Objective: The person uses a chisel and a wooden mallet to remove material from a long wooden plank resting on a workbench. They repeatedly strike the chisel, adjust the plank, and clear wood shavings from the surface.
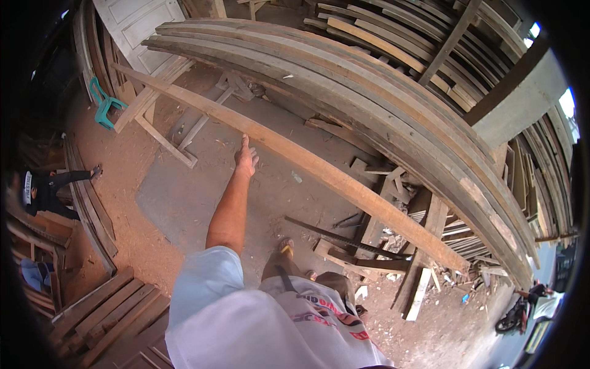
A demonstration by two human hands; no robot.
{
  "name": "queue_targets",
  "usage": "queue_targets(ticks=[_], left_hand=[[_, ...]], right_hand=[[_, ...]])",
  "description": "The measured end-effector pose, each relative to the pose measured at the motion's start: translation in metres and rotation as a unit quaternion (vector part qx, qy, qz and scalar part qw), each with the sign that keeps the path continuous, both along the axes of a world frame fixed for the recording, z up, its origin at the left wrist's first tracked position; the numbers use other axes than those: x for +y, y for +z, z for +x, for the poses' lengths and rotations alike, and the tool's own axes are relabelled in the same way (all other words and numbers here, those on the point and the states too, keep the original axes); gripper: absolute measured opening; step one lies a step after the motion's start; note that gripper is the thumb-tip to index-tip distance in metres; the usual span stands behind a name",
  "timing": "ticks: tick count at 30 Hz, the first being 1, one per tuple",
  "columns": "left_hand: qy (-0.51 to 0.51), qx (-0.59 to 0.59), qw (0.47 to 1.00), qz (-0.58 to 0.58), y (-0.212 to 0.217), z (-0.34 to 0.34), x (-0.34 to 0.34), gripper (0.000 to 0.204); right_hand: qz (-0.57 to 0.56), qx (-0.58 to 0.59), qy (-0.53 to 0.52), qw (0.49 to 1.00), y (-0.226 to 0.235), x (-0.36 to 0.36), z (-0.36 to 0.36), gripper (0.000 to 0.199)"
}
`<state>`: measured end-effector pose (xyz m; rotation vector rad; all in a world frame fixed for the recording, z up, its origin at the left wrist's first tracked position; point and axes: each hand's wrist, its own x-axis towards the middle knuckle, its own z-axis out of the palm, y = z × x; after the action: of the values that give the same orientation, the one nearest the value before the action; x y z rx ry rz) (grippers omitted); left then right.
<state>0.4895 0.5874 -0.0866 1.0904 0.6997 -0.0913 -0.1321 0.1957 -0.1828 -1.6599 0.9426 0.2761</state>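
Note:
A long wooden plank [319, 171] runs slantwise from the upper left to the lower right. At its left end it lies over a low wooden trestle [161, 138], and its right end is over rough wooden beams [430, 230]. My left hand [246, 160] reaches forward with one finger stretched out toward the plank's near edge. The fingertip is at that edge; whether it presses on the wood I cannot tell. Nothing shows in this hand, and its other fingers are partly hidden. My right hand is out of sight.
Beyond the plank lies a stack of long boards [344, 86]. A green plastic chair [106, 104] stands at the left. Sawn timbers [110, 313] are piled at the lower left. A person's leg [77, 176] shows at the far left, a motorcycle [513, 315] at the right.

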Motion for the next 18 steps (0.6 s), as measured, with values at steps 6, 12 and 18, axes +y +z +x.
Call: queue_targets(ticks=[6,12,18], left_hand=[[0.005,-0.073,0.995,-0.064,-0.010,0.038,-0.014,0.084],[0.009,-0.059,0.996,-0.060,0.029,0.003,-0.052,0.083],[-0.059,-0.106,0.982,-0.147,0.100,-0.075,-0.148,0.085]], right_hand=[[0.016,0.067,0.017,0.997,0.013,0.009,0.007,0.020],[0.005,0.070,0.029,0.997,0.019,-0.029,0.037,0.021],[-0.013,0.062,0.050,0.997,0.035,-0.079,0.067,0.021]])
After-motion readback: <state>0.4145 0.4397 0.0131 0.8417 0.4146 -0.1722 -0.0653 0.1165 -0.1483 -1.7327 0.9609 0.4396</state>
